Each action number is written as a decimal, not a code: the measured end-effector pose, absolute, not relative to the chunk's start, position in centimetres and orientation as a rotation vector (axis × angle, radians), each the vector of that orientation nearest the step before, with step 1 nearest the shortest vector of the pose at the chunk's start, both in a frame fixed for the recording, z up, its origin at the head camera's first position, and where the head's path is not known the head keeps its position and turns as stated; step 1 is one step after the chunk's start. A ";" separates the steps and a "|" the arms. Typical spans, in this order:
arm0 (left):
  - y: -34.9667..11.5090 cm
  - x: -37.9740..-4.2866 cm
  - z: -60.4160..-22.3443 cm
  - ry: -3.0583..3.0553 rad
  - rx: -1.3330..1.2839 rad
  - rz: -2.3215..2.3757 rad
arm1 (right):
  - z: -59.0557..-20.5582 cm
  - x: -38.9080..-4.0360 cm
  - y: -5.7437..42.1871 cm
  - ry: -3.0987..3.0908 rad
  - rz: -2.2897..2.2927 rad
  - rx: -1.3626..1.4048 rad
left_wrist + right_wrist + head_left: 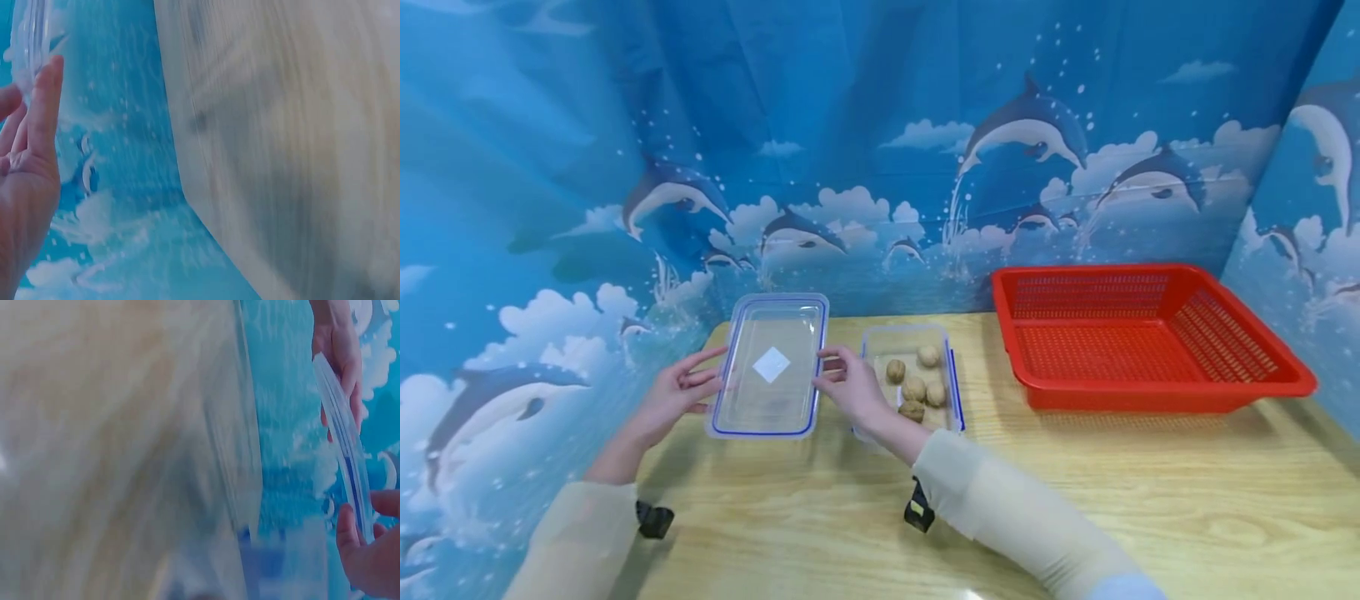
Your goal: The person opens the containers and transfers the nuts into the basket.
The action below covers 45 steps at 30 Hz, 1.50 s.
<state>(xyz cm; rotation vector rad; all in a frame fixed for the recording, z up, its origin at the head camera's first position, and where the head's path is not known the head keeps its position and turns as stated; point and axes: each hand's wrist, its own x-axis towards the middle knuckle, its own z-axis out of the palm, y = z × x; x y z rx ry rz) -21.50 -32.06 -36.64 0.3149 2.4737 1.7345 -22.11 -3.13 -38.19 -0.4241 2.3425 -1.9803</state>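
Evidently the weak point is the hold itself: the clear rectangular plastic lid with a blue line around its border [767, 412] is held only by its edges, up off the pale wood-grained desk [775, 517]. Smooth plastic could slip from a light grip, and uneven pressure from the two sides could tip or twist it. The right forearm is another likely cause of trouble, since it crosses in front of the near left corner of the clear plastic container with blue side latches [895, 342]; a low sweep might nudge that box and jostle the brown, round walnuts [913, 389] inside.

As for looks, the lid is see-through and glossy, longer than wide, and carries a white diamond-shaped label [771, 364]. From the right wrist it shows nearly edge-on, as a thin, slanting strip. It is left of the container, well apart from the red perforated plastic basket [1150, 398].

The left hand [677, 392] has its fingers at the lid's left edge, lightly gripping. The right hand [853, 387] pinches the opposite edge, thumb on one face, fingers on the other.
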 end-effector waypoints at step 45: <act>-36.1 -20.3 -42.2 2.357 0.186 1.563 | -44.5 -21.6 -8.5 2.308 -1.823 -0.162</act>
